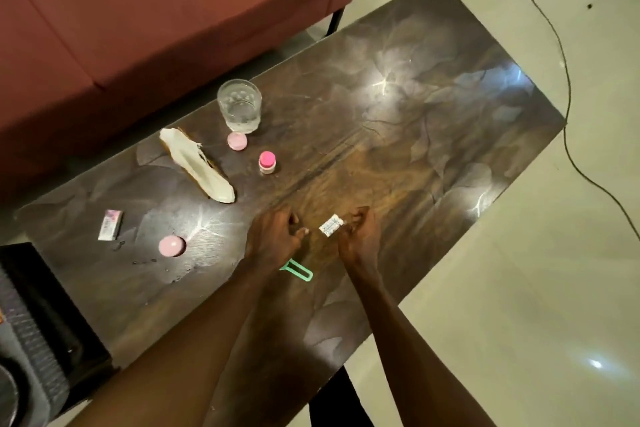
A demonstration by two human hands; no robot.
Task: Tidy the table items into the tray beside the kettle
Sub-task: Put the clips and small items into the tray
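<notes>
Near the table's (450, 135) front edge, right hand's (358, 236) grip pinching blister strip (331, 225), left hand (273, 236) released (far half bare)

On the table (433, 107), a glass (239, 106) stands at the far edge near the sofa (138, 10), a lid (237, 141) just before it and a small bottle (267, 162) to the right. A wrapper (197, 165) lies left of these, a box (110, 225) and disc (171, 246) nearer, and a pill strip (331, 225) between both hands.
</notes>
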